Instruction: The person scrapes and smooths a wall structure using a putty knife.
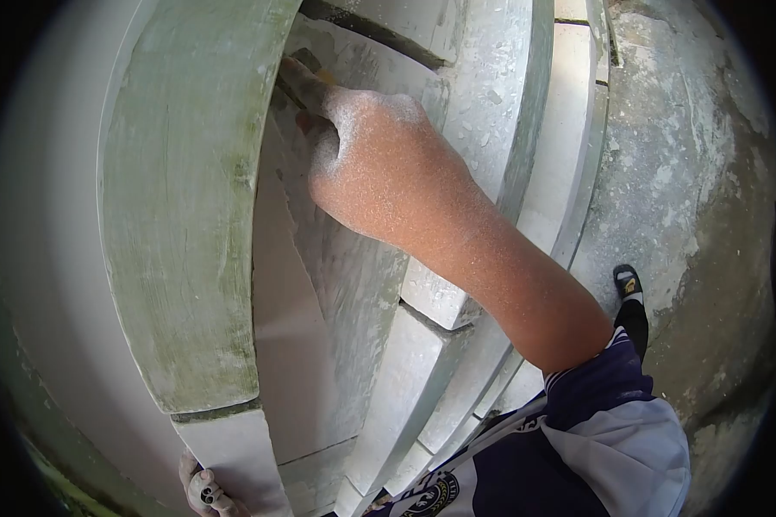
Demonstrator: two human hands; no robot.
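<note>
My right hand, coated with white dust, reaches in beside the long green-stained panel. Its fingers are closed round something small near the panel's edge, mostly hidden by the hand. At the lower left, my left hand has its fingers curled at the edge of a pale panel, which meets the lower end of the green one. A dark round piece shows on one of its fingers.
Dusty white slabs run in stepped rows to the right of the panel, with dark gaps between some. A smooth pale wall curves along the left. On the right, a foot in a dark sandal stands on the stained floor.
</note>
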